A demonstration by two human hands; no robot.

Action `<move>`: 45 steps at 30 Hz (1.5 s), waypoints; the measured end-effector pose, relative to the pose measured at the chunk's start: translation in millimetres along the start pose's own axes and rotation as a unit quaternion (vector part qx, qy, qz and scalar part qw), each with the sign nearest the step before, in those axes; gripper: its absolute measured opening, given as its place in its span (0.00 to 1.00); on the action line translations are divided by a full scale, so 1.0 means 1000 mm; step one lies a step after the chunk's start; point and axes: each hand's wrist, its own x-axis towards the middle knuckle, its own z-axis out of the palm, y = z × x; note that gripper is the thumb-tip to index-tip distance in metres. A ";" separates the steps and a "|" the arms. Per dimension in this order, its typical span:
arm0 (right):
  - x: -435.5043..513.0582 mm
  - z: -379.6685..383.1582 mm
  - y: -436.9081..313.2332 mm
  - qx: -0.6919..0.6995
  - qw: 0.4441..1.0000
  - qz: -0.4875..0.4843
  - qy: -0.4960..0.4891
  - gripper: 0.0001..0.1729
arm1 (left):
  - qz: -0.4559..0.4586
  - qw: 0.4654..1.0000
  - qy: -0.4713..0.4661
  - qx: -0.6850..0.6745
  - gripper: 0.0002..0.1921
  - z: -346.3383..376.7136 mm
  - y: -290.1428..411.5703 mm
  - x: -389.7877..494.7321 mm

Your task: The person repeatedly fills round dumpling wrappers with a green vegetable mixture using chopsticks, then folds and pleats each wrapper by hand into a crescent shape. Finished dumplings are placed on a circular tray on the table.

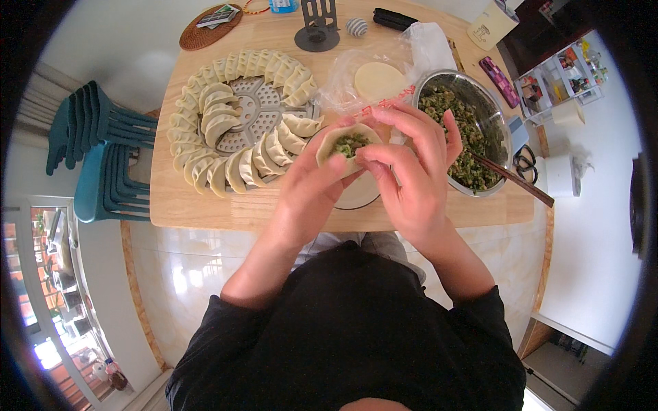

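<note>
A round dumpling wrapper (329, 145) with green filling (350, 145) lies cupped in my left hand (311, 187). The thumb and fingertips of my right hand (419, 172) pinch the wrapper's right edge; its other fingers are raised. Below the hands, a plate (360, 194) is partly covered. To the left, pleated dumplings (247, 167) ring a perforated metal steamer rack (252, 110), and several more sit inside the ring. At the right stands a steel bowl (496, 115) of chopped filling (457, 115), with chopsticks (514, 180) resting across its rim. Flat wrappers (379, 81) lie on a plastic bag (339, 72) behind my hands.
At the table's back are a woven mat (205, 36), a black stand (317, 38), a striped ball (356, 27) and a black case (393, 19). A phone (498, 82) and scissors (525, 162) lie near the bowl. Teal stacked chairs (97, 159) stand left of the table (200, 213).
</note>
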 end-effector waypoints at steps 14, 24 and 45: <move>0.003 0.006 0.000 0.041 0.998 0.031 0.037 0.11 | 0.079 0.930 -0.024 0.359 0.35 0.008 0.002 -0.004; 0.014 0.015 0.006 0.053 0.995 0.003 0.086 0.10 | 0.083 0.992 0.084 0.039 0.30 0.018 -0.010 -0.002; -0.002 0.007 0.000 0.064 0.986 0.119 0.095 0.12 | 0.173 0.976 0.133 0.018 0.22 0.019 -0.018 0.002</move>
